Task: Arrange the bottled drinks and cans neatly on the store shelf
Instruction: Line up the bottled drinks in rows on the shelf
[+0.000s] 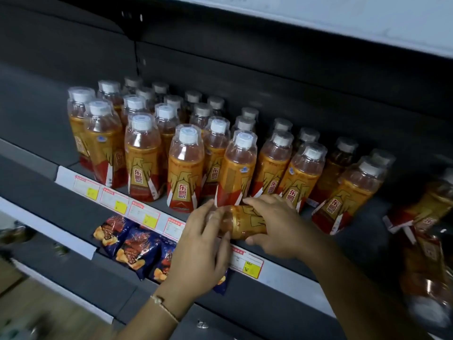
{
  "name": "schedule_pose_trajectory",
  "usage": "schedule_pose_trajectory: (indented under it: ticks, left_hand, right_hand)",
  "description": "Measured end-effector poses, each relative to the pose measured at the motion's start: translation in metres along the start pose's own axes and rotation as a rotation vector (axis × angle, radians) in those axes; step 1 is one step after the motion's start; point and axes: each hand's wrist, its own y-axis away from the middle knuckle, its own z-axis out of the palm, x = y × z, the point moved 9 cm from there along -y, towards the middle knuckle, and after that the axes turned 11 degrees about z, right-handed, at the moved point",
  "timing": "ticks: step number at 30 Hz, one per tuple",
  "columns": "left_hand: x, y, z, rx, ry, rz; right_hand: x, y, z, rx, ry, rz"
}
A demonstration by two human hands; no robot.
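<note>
Dim, soft light from above; orange plastic bottles (pixel 426 253) right of the fingers (pixel 259 201) smear into blur; frame edges bend.

Blurred bottles (pixel 426 253) cut off at right edge; price tags (pixel 142 213) illegible.

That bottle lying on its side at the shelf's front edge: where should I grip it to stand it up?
Grip the bottle round its labelled body, from above and the front. It lies sideways, cap end toward the left hand, and the right hand already wraps the body. Standing bottles block the rear.
</note>
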Motion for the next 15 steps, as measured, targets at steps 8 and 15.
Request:
schedule_pose_trajectory:
  ticks: [8, 15]
  left_hand:
    - [0.020, -0.012, 0.000, 0.194, 0.487, -0.235]
    - [0.094, -0.063, 0.045, 0.040, 0.652, -0.128]
  right_hand:
    - [0.038, 0.036, -0.022, 0.171, -0.572, 0.078]
    - [0.088, 0.063, -0.021, 0.257, -0.974, 0.097]
